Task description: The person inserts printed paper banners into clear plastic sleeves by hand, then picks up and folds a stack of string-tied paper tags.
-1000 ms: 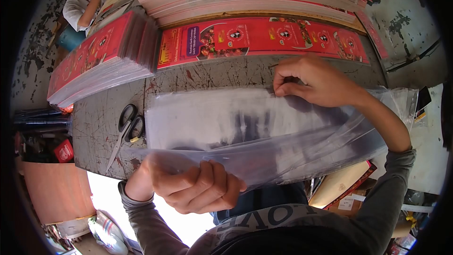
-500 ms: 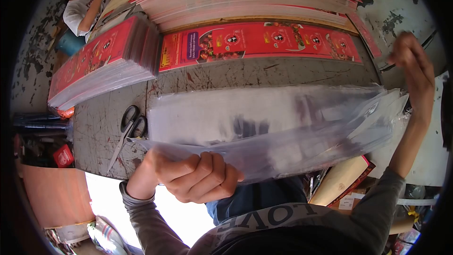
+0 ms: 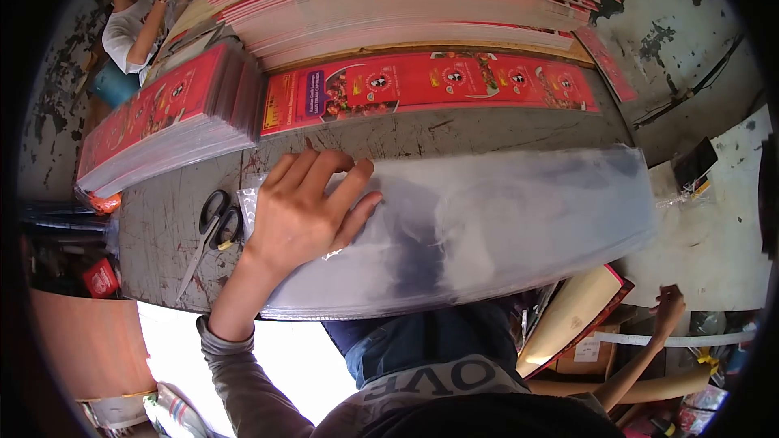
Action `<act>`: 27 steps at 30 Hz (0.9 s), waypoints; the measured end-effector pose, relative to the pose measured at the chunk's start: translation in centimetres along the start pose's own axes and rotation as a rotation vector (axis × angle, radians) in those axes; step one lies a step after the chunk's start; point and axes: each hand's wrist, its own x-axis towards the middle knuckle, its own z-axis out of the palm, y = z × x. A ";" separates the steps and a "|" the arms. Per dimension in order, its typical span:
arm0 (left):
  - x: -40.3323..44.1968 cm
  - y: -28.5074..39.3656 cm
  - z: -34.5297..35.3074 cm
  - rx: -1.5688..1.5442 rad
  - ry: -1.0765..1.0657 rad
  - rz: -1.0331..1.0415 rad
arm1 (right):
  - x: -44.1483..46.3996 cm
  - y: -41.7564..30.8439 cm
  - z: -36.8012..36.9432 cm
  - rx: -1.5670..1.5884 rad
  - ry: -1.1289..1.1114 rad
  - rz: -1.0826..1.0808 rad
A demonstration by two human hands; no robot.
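A stack of clear plastic sleeves [image 3: 519, 219] lies flat along the front of the worn grey table. My left hand [image 3: 304, 211] rests over the left end of this stack, palm down, with its fingers bent and apart and nothing gripped. Left of it lies a pair of scissors [image 3: 213, 231] with black handles, the blades pointing toward me. Low on the right, off the table and apart from the sleeves, is my right hand [image 3: 669, 308]. Its fingers are small and unclear, and nothing shows in them.
A stack of red printed sheets in plastic [image 3: 158, 118] stands at the left. One long red printed strip [image 3: 422, 89] lies behind the sleeves, in front of a tall pile of red-edged cards [image 3: 406, 0]. Another person [image 3: 134, 20] is at the far left. Below right are cardboard pieces [image 3: 572, 316].
My left hand has released the folded-up sleeve edge and moved up onto the stack, which now lies flat. My right hand has dropped from the upper right to below the table edge.
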 end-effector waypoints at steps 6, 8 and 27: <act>-0.1 0.2 -0.3 -0.046 0.043 -0.007 | 9.0 -20.5 -7.3 0.385 0.216 -0.101; -0.2 0.1 -0.1 -0.111 0.032 -0.021 | 11.5 -28.2 -8.2 0.450 0.316 -0.423; 0.0 -0.7 0.7 -0.271 -0.231 -0.083 | 26.5 -58.8 -2.1 0.510 -0.090 -1.007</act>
